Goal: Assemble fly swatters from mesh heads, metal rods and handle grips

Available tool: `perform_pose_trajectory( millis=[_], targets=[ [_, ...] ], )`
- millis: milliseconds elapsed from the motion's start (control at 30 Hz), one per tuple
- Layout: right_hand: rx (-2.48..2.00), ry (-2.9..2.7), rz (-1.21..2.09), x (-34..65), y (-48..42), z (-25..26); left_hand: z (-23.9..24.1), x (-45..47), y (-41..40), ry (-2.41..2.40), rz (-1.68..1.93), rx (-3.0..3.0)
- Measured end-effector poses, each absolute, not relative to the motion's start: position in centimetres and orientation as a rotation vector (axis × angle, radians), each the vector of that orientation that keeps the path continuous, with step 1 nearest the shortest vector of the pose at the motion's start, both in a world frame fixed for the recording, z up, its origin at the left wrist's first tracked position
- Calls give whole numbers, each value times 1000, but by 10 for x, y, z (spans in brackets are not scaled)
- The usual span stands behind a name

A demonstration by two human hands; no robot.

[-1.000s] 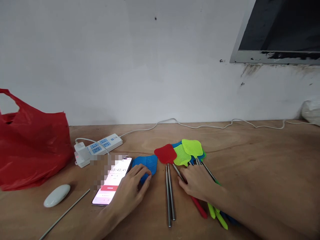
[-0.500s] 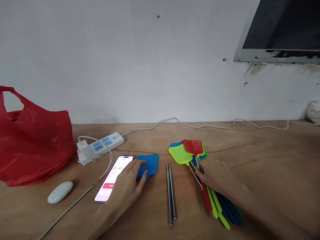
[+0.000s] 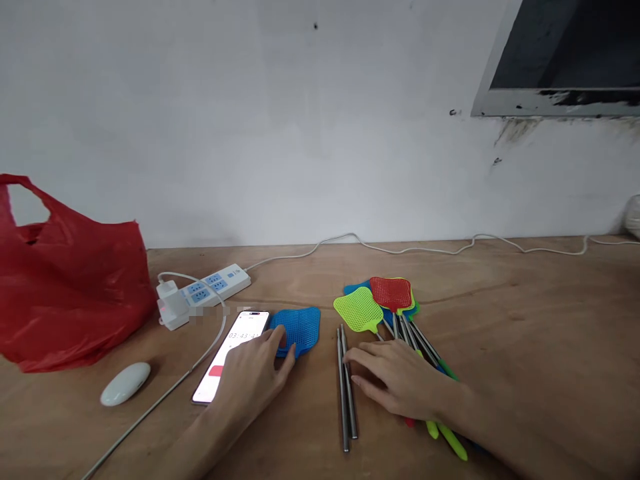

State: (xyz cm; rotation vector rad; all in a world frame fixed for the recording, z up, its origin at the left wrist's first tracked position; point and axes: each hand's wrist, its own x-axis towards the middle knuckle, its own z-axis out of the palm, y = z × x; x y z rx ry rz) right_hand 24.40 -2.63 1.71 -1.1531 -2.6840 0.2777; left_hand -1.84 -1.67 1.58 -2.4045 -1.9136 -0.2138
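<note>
My left hand (image 3: 253, 373) rests at the near left edge of the blue fly swatter heads (image 3: 300, 325), thumb and fingers apart and touching the mesh. Two or more thin metal rods (image 3: 345, 393) lie side by side between my hands. With thumb and fingers parted, my right hand (image 3: 395, 375) hovers at the right side of these rods; whether the fingertips touch them I cannot tell. Beneath and behind it lies a fanned pile of fly swatters, with a red head (image 3: 391, 293) and a yellow-green head (image 3: 358, 309) on top. My right hand and forearm partly hide their handles.
A lit phone (image 3: 235, 347) lies under my left wrist. Farther left are a white power strip (image 3: 225, 283) with a plugged-in charger, a white oval object (image 3: 125, 384) and a red plastic bag (image 3: 75, 293). A white cable (image 3: 415, 250) runs along the wall.
My right hand has let go of the swatter pile and moved left and toward me, to the metal rods. My left hand stays at the blue swatter heads.
</note>
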Motion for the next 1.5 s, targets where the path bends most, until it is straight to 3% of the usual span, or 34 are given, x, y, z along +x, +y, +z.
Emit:
perform_pose_trajectory(
  millis=[133, 267, 367, 600, 967, 1200, 1367, 1500],
  targets=[
    [-1111, -2640, 307, 247, -26, 14, 12, -17, -19, -1933, -177, -2471],
    [-1120, -2598, 287, 251, -23, 13, 18, -15, -19, -1941, -694, -2861],
    [-1141, -2563, 258, 252, -22, 8, 23, -16, -17, -1908, -959, -2833],
    [-1277, -2489, 286, 251, -23, 2, 8, -22, -17, -1890, -336, -2662],
    [-1343, -2403, 450, 251, -23, 2, 6, -18, -26, -1852, -296, -2781],
    [-1188, -1732, 1006, 254, -13, -1, 16, -13, -32, -1622, -651, -3051],
    [-948, -1129, 1375, 257, -7, 5, 15, -8, -35, -1720, -906, -3176],
    [-845, -961, 1541, 254, -10, 8, 11, -5, -34, -1707, -1027, -3196]
  ],
)
